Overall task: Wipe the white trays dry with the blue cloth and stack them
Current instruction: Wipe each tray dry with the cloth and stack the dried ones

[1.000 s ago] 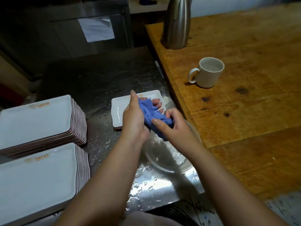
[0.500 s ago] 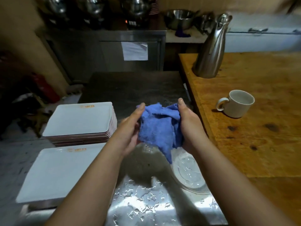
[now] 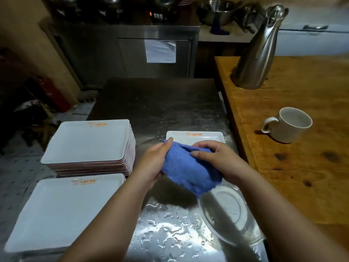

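Observation:
Both hands hold the blue cloth (image 3: 188, 170) above the wet steel counter. My left hand (image 3: 154, 161) grips its left side and my right hand (image 3: 217, 157) grips its upper right part, fingers curled over it. Just beyond the hands a single white tray (image 3: 196, 136) lies flat on the counter, its near half hidden by the cloth. On the left stand two stacks of white trays, a far stack (image 3: 88, 142) and a near stack (image 3: 62, 210).
A clear glass plate (image 3: 230, 214) lies on the wet steel counter (image 3: 160, 103) below the cloth. To the right, a wooden table (image 3: 302, 148) carries a white mug (image 3: 289, 125) and a steel jug (image 3: 255, 53). A steel cabinet stands behind.
The view has tilted up, then steadied. The hands spread the cloth out between them, then turned and bunched it lower; the right hand now lies over its top.

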